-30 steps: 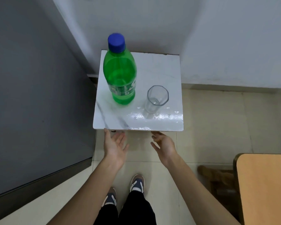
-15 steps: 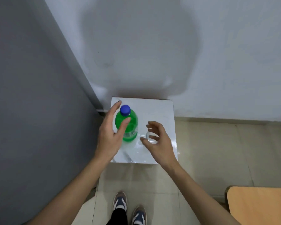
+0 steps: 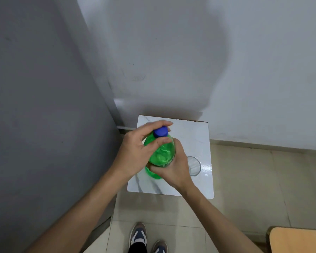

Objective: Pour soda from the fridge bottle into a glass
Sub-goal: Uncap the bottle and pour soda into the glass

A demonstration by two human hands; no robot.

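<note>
Bottle (image 3: 161, 154) is in both our hands over the marble-look side table (image 3: 195, 132), green plastic, roughly upright. Left hand (image 3: 135, 152) fingertips (image 3: 167, 123) and thumb are pinched closed around the blue cap (image 3: 160, 131). Right hand (image 3: 173, 168) is wrapped shut around the lower body, thumb across the front, other fingers hidden behind it. Can't tell from this angle whether the base is resting on the tabletop or lifted just off it. Empty clear glass (image 3: 194, 166) stands upright on the table just right of our right hand, near the front-right corner. Table sits in the corner between the grey panel (image 3: 44, 106) on our left and the white wall (image 3: 244, 61).
</note>
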